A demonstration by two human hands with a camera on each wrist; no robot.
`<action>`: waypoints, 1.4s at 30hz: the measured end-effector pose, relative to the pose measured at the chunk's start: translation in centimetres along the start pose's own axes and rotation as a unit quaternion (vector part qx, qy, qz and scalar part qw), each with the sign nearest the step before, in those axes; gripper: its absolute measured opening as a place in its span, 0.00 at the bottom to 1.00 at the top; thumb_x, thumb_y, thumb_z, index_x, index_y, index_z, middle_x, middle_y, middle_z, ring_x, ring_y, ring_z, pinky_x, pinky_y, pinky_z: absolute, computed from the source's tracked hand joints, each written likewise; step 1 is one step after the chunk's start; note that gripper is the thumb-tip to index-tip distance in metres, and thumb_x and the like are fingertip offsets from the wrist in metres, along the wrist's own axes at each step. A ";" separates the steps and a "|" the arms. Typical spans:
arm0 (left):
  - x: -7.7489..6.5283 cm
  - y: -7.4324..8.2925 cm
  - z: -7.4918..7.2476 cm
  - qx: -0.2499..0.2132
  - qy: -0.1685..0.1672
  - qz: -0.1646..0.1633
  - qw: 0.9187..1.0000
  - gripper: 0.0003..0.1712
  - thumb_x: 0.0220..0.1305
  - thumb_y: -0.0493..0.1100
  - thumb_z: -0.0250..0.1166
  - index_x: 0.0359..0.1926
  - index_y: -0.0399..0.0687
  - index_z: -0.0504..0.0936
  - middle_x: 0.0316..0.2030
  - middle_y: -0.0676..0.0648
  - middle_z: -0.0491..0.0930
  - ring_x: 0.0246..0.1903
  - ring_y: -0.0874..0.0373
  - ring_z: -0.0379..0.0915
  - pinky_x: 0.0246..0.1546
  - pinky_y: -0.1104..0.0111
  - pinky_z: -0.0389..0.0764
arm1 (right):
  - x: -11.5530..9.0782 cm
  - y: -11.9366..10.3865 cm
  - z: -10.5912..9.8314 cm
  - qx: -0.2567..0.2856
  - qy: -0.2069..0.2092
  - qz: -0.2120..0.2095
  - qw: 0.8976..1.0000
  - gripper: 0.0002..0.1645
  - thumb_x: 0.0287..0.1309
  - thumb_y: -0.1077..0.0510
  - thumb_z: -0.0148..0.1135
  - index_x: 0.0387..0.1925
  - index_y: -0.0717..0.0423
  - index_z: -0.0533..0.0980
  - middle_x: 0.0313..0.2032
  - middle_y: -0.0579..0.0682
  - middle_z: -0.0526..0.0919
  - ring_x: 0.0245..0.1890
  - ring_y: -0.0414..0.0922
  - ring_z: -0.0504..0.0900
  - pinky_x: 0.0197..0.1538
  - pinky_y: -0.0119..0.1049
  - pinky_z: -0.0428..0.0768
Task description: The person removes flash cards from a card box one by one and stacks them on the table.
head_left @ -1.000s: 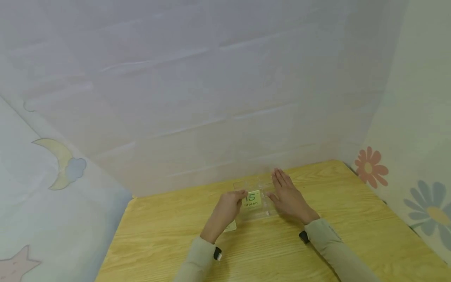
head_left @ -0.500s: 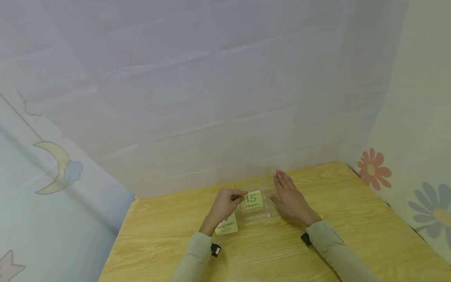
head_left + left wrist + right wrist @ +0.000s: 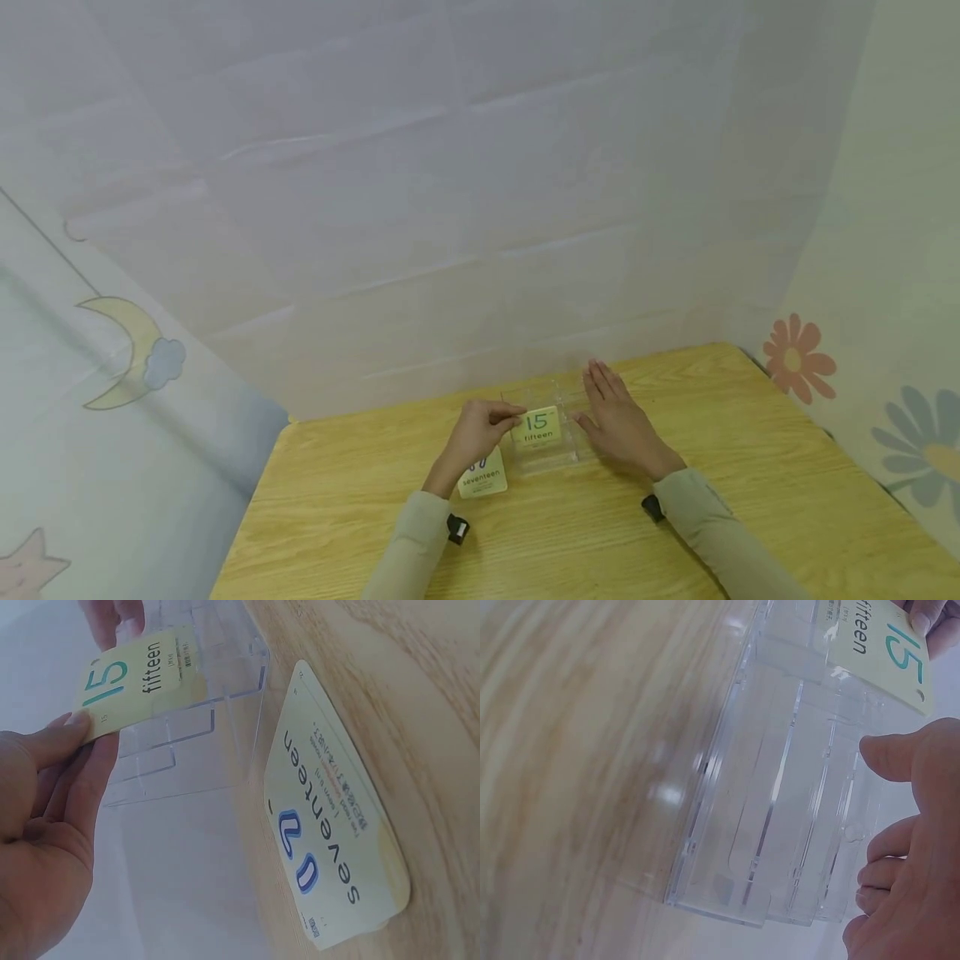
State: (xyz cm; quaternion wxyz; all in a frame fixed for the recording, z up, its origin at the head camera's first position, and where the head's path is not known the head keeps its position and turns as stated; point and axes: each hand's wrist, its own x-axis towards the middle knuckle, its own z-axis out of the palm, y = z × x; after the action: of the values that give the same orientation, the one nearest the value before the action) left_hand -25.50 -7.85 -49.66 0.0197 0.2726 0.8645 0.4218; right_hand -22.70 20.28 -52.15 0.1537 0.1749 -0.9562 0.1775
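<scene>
Between thumb and fingers, my left hand (image 3: 480,429) pinches the edge of a pale yellow number card (image 3: 146,682) reading "15 fifteen". That card stands tilted at the left part of a clear, stepped plastic holder (image 3: 780,825), its lower edge overlapping one of the tiers. Across from it, my right hand (image 3: 621,421) lies beside the holder's right side with straight fingers; in the right wrist view its thumb (image 3: 889,756) is close to the rear tier. A second card, "seventeen" (image 3: 330,817), lies face up on the table, partly behind my left wrist in the head view.
The holder stands toward the back of a wood-grain table (image 3: 585,542), near a pale draped wall (image 3: 450,208). In the left wrist view, another card edge shows beneath the seventeen card. Side walls carry a moon (image 3: 123,350) and flowers (image 3: 798,358).
My left hand has shifted slightly left, so the fifteen card's number shows fully and more of the seventeen card is uncovered. The right hand stays in place beside the holder.
</scene>
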 end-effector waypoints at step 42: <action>-0.2 1.9 -1.9 0.019 0.012 0.003 1.000 0.16 0.80 0.40 0.59 0.59 0.51 0.88 0.56 0.42 0.89 0.13 0.63 0.59 0.20 0.73 0.72 | 0.2 -0.1 -0.5 0.022 -0.026 0.010 0.999 0.50 0.76 0.49 0.60 0.80 0.75 0.49 0.83 0.70 0.44 0.84 0.67 0.45 0.85 0.63 0.48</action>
State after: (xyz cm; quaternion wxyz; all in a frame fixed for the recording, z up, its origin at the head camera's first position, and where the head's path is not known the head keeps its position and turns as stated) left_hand -24.91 -8.38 -47.07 0.0030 0.2705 0.8716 0.4088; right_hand -22.71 20.33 -51.65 0.1233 0.1729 -0.9574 0.1957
